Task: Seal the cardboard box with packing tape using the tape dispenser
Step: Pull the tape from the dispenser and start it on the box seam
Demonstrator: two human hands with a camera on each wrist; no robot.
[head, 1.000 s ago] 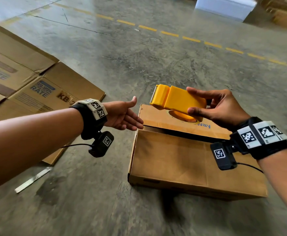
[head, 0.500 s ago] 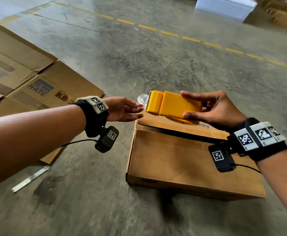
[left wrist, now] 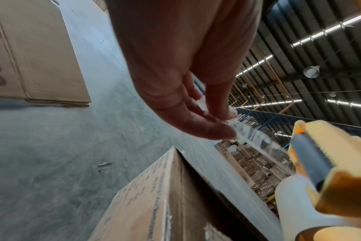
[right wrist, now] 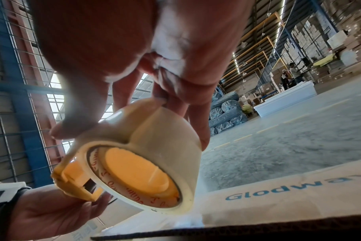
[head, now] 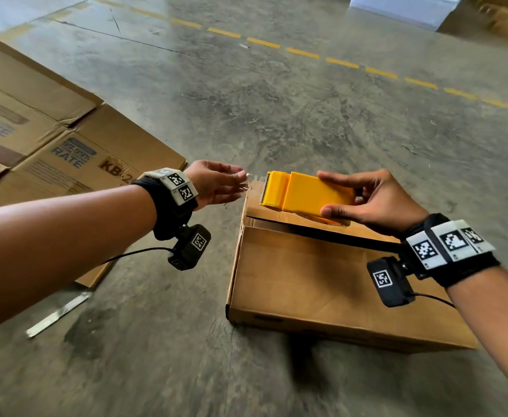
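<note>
A flat brown cardboard box [head: 322, 281] lies on the concrete floor, its far flap [head: 280, 213] slightly raised above a dark gap. My right hand [head: 367, 200] grips a yellow tape dispenser [head: 304, 192] over the box's far left corner, its toothed blade pointing left. The tape roll [right wrist: 155, 156] sits in the dispenser [right wrist: 76, 181], low over the box top [right wrist: 278, 195]. My left hand [head: 216, 183] pinches the free end of the clear tape [left wrist: 255, 138] between thumb and fingers [left wrist: 208, 125], just left of the blade [left wrist: 311, 156]. The tape stretches taut between hand and dispenser.
Flattened printed cartons [head: 51, 139] lie stacked at the left. A pale strip [head: 57, 311] lies on the floor near my left forearm. A dashed yellow line [head: 307, 52] crosses the floor beyond. A white block [head: 403, 7] stands at the far right.
My right hand lowered the dispenser toward the box's far left corner. My left hand, open and reaching before, closed on the tape end and drew it out leftward.
</note>
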